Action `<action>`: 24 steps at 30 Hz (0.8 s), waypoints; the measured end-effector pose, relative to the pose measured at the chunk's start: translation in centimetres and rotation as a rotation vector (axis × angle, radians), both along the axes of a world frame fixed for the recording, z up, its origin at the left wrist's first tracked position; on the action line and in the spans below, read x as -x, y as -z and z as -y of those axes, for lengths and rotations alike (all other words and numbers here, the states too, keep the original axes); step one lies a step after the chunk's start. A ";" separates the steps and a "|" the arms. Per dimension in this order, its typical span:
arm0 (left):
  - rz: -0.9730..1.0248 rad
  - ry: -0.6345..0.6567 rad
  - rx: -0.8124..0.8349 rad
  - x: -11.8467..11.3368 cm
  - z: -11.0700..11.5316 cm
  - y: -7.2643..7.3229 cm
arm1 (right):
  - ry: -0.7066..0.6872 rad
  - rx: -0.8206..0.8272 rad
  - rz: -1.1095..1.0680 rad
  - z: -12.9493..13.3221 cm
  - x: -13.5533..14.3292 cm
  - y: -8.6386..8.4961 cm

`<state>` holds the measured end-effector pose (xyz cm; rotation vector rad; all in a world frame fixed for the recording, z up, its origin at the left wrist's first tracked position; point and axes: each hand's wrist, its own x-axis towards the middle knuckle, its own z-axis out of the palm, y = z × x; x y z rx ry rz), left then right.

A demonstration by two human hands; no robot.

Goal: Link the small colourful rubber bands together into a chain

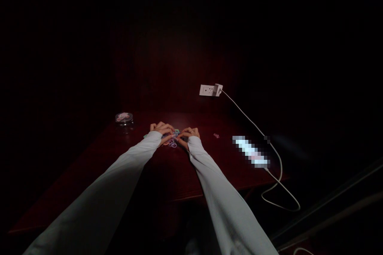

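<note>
Purple, green and blue on small loops (pixel 172 144) at the fingers (pixel 164 128). Pink on little cluster (pixel 216 136) to their right. Dark red across tabletop (pixel 176 179) around them. Pale grey on sleeves (pixel 128 163) behind. White on socket plate (pixel 206 90) beyond. Patterned red and pinkish-white atop clear container (pixel 123 118) leftward.

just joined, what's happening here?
A person in pale sleeves has the left hand and right hand close together at a small pile of coloured loops on a dark red table. Whether either has a firm grip is unclear. A small pink cluster lies apart to the right; a clear round container stands to the left.
</note>
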<state>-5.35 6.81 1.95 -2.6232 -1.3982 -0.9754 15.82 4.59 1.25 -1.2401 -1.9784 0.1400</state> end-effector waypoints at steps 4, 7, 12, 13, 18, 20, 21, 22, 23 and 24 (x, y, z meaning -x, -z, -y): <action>0.023 0.011 -0.022 0.1 0.0 0.1 | -0.002 0.003 0.007 0.2 0.1 -0.1; 0.022 0.015 -0.018 0.1 0.0 0.1 | -0.013 0.006 0.018 0.4 0.1 -0.2; 0.001 0.011 0.003 0.0 0.1 0.0 | -0.004 -0.011 0.047 0.5 0.2 -0.2; -0.003 0.010 0.011 -0.1 0.1 -0.1 | 0.000 -0.017 0.053 0.5 0.3 -0.2; -0.029 0.003 0.029 -0.1 0.1 -0.2 | 0.003 -0.024 0.061 0.4 0.3 0.0; -0.029 0.008 0.017 0.0 0.0 -0.1 | 0.004 -0.013 0.058 0.3 0.3 0.1; -0.026 0.014 0.007 0.0 0.0 0.0 | 0.006 -0.012 0.056 0.3 0.2 0.2; -0.022 0.021 -0.003 0.1 -0.1 0.1 | 0.007 -0.013 0.056 0.2 0.2 0.2; -0.017 0.027 -0.014 0.2 -0.2 0.2 | 0.009 -0.017 0.056 0.2 0.2 0.3; -0.012 0.032 -0.025 0.2 -0.3 0.4 | 0.011 -0.022 0.057 0.1 0.2 0.3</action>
